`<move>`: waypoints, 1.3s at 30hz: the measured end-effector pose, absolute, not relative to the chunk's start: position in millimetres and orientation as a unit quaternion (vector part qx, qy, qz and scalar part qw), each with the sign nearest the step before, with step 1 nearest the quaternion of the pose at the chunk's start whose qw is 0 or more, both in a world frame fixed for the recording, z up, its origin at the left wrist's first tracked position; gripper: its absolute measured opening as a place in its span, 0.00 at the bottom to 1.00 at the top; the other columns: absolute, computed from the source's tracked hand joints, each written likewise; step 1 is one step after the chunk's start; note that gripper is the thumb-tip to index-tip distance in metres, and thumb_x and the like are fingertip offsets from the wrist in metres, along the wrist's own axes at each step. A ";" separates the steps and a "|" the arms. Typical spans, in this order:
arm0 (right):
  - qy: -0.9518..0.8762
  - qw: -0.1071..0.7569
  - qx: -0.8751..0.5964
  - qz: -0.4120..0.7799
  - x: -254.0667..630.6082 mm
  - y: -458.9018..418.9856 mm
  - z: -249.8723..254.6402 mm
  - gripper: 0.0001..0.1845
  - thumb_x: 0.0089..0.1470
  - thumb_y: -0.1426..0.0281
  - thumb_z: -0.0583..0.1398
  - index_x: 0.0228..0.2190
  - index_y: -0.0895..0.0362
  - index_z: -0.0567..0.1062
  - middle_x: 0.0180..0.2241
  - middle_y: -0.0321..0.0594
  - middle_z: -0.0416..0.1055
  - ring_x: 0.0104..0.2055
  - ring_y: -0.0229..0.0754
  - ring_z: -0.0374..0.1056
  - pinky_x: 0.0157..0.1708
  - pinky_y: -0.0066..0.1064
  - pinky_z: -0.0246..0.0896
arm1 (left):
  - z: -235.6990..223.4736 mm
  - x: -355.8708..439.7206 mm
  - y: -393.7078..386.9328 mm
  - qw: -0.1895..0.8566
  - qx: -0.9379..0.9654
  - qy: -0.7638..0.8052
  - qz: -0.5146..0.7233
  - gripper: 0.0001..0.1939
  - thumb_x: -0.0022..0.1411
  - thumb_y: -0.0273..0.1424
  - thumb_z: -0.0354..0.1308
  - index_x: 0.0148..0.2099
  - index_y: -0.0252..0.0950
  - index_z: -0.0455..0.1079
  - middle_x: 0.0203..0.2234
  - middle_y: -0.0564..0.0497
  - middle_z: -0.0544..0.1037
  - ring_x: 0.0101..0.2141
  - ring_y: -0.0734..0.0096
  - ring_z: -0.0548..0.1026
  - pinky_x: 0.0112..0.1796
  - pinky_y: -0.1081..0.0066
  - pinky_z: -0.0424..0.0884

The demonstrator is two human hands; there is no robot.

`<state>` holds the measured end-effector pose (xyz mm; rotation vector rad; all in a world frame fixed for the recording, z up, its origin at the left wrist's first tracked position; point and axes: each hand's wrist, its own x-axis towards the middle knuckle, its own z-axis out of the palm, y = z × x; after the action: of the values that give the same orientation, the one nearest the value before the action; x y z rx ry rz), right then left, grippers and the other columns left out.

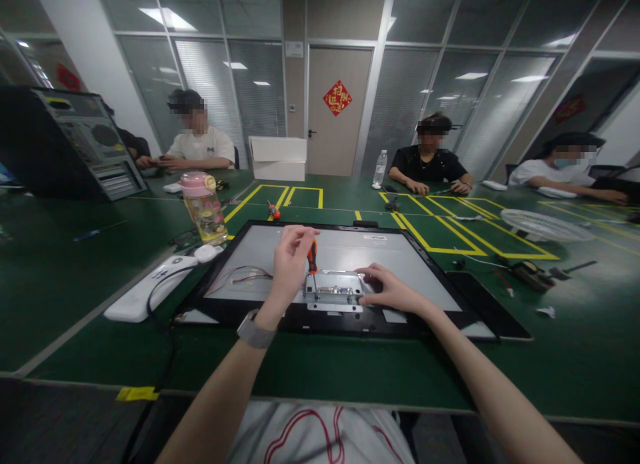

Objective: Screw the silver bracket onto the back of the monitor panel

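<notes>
A flat display panel point(240, 251) with a black frame lies face down on the green table in front of me. On its back sits a metal bracket point(333, 299) with a row of ports. My left hand point(291, 257) is closed on the handle of an orange and black screwdriver point(313, 256), which stands upright with its tip at the bracket's left part. The fingers of my right hand point(387, 287) grip the bracket's right end. Thin wires point(245, 272) run across the panel to the left of the bracket.
Left of the panel are a white power bank point(150, 287) with a black cable and a pink-lidded bottle point(204, 207). A black phone-like slab point(487, 304) and a power tool point(533, 275) lie to the right. A computer case point(75, 144) stands far left. Several people sit across the table.
</notes>
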<state>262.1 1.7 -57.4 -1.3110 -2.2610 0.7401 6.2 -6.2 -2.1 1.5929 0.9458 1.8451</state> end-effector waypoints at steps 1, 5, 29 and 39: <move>-0.814 0.212 -0.471 0.265 262.1 1.8 -57.5 0.35 0.45 0.55 0.68 0.53 0.55 0.72 0.44 0.45 0.66 0.47 0.51 0.65 0.51 0.44 0.60 | -2.4 6.0 -5.9 0.250 0.592 0.351 0.681 0.08 0.60 0.34 0.58 0.34 0.36 0.74 0.32 0.49 0.74 0.34 0.71 0.72 0.37 0.73 0.69; -0.814 0.209 -0.472 0.265 262.1 2.4 -57.9 0.35 0.45 0.55 0.68 0.53 0.54 0.71 0.44 0.44 0.66 0.47 0.51 0.65 0.51 0.44 0.59 | -3.6 5.1 -5.3 0.277 0.587 0.360 0.670 0.09 0.64 0.35 0.54 0.40 0.36 0.73 0.31 0.50 0.75 0.33 0.71 0.73 0.37 0.72 0.69; -0.810 0.210 -0.476 0.269 262.0 1.9 -58.1 0.35 0.44 0.55 0.69 0.53 0.55 0.71 0.46 0.45 0.66 0.47 0.52 0.65 0.51 0.44 0.60 | 0.3 8.9 -8.2 0.309 0.601 0.328 0.660 0.09 0.61 0.33 0.57 0.42 0.37 0.74 0.33 0.48 0.79 0.35 0.69 0.75 0.41 0.67 0.71; -0.814 0.209 -0.473 0.265 262.7 2.6 -58.2 0.35 0.45 0.56 0.68 0.53 0.55 0.71 0.45 0.45 0.66 0.47 0.52 0.65 0.50 0.44 0.61 | -1.6 5.9 -9.3 0.294 0.587 0.335 0.676 0.17 0.65 0.32 0.46 0.42 0.37 0.76 0.36 0.48 0.75 0.37 0.69 0.73 0.40 0.69 0.68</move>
<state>262.7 2.6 -58.2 -1.3156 -2.2635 0.7374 5.9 -9.3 -1.6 1.5618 0.8921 1.7999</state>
